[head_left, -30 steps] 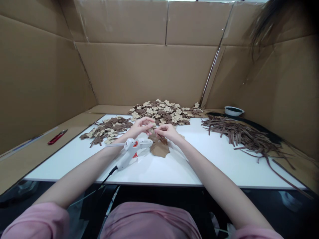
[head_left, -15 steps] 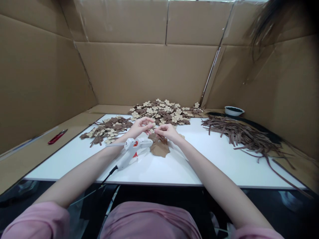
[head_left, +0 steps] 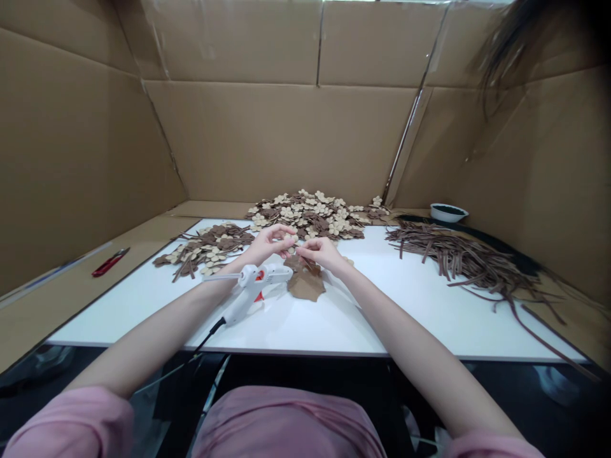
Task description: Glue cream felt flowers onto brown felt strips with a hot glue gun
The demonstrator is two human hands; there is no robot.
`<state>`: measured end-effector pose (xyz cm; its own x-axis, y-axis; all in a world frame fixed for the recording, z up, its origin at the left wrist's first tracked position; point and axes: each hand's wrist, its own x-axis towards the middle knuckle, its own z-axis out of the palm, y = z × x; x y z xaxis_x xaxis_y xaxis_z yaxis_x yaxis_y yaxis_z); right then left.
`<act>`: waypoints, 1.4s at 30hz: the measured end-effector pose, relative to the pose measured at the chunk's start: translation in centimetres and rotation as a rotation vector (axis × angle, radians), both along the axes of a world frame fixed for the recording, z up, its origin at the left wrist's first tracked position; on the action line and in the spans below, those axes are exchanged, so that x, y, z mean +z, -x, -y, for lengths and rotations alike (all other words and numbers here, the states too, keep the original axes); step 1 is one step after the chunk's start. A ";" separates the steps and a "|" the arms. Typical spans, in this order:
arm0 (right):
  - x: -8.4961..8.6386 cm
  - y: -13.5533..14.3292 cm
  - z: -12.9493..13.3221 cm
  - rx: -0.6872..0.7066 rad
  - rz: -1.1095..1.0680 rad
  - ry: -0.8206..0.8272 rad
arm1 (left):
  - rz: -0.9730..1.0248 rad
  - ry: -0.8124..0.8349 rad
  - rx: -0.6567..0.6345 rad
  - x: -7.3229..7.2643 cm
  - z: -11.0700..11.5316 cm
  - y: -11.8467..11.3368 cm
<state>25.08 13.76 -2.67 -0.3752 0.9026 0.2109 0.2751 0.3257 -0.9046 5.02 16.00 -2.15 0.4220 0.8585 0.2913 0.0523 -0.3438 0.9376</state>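
Observation:
In front of me, my left hand (head_left: pixel 271 244) pinches a small beige flower (head_left: pixel 293 244) between thumb and fingertips. My right hand (head_left: pixel 325 253) is closed close beside it, its fingertips on what looks like a thin brown strip that meets the flower; the fingers partly cover it. Below both hands lies a brown irregular leather-like piece (head_left: pixel 306 285) on the white board (head_left: pixel 353 331). A white glue gun (head_left: pixel 248 294) with an orange trigger stands by my left forearm, its nozzle end towards the brown piece.
A large heap of beige and brown flowers (head_left: pixel 315 215) lies at the back. A smaller pile of flowers with strips (head_left: pixel 210 248) is on the left, and many brown strips (head_left: pixel 458 251) lie right. Also there: a red cutter (head_left: pixel 109 262), a white bowl (head_left: pixel 447 214), cardboard walls (head_left: pixel 267 140).
Both hands stay in nearly the same place; the flower at the fingertips has turned slightly. Everything else is unmoved.

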 end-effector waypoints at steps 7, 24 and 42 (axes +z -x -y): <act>0.3 0.0 0.2 0.036 0.000 -0.002 | -0.007 -0.027 0.007 0.1 -0.1 0.0; 0.8 -0.3 0.4 0.105 0.025 -0.025 | -0.012 -0.041 0.025 0.5 0.1 0.1; 0.8 -0.1 0.7 0.139 0.060 -0.050 | -0.030 -0.089 0.054 1.2 0.8 0.0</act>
